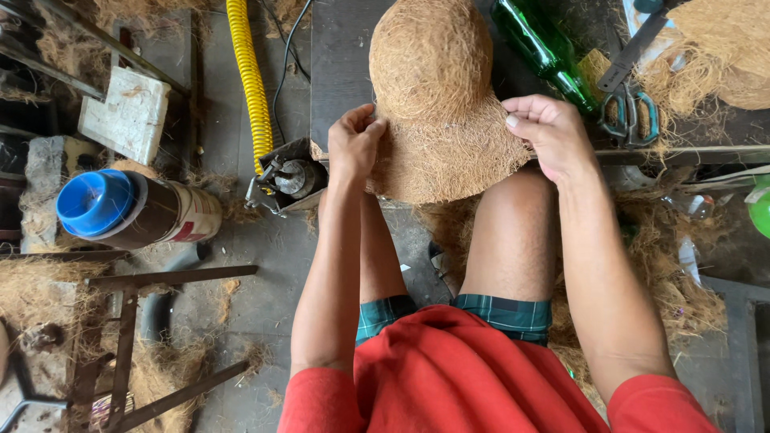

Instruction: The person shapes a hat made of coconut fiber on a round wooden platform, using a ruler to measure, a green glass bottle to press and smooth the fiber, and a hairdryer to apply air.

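A brown coir-fibre piece, domed at the top and flaring to a wide brim, lies on the edge of a dark worktable above my knees. My left hand pinches the brim's left edge. My right hand grips the brim's right edge, thumb on top. A green glass bottle lies just right of the dome. Scissors with teal handles rest on the table beyond my right hand.
A yellow corrugated hose runs down to a metal device left of the table. A dark canister with a blue lid lies on the floor at left. Loose coir fibre litters the floor. More fibre pieces sit top right.
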